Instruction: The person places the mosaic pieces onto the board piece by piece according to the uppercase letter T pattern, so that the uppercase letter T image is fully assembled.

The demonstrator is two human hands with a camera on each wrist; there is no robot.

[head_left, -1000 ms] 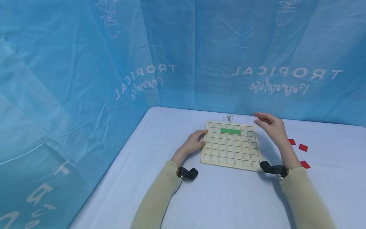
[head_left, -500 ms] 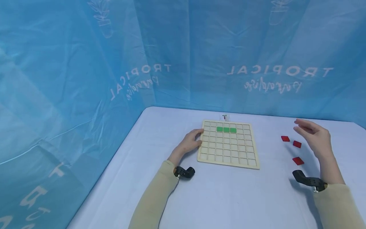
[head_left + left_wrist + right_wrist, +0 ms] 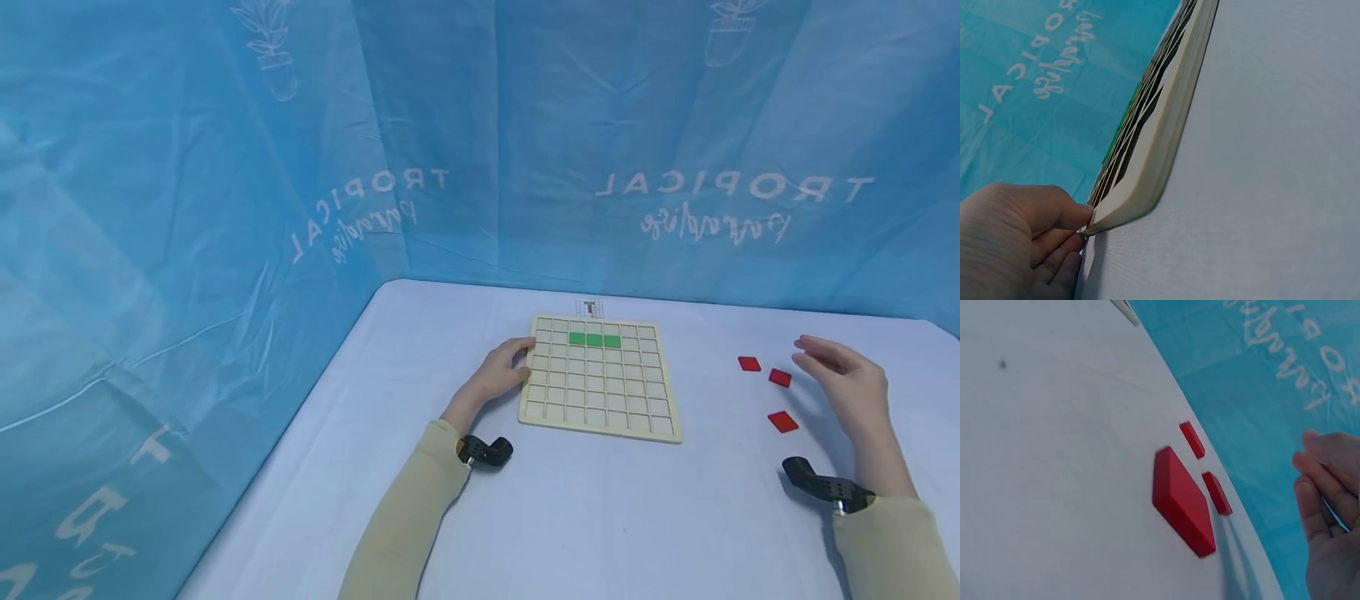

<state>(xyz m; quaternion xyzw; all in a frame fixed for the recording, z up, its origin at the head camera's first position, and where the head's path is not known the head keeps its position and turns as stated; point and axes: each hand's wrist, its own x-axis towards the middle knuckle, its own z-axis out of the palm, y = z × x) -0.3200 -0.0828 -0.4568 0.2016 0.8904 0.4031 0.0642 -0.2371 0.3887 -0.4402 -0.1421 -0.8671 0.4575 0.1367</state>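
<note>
In the head view a pale wooden grid board [image 3: 603,432] lies on the table, with a row of three green square tiles [image 3: 595,340] in its upper cells. My left hand [image 3: 501,371] touches the board's left edge, thumb and fingers set apart along it. The left wrist view shows the thumb [image 3: 1075,215] at the board's corner. On the right, my right hand [image 3: 851,379] hovers by three red tiles, the closest being a red tile [image 3: 780,377]. Its fingers are loosely bent and no object shows between them. The right wrist view shows a red tile [image 3: 1182,500] up close.
A small printed grid card [image 3: 590,307] lies behind the board, bearing a coloured T-shaped pattern. A white cloth covers the table [image 3: 570,517]. Blue printed curtains [image 3: 615,125] rise along its back and left sides.
My right hand has moved right, from beside the board's upper right corner to beyond the red tiles, and lately a little lower. The left hand stays at the board's edge. The view has shifted slightly.
</note>
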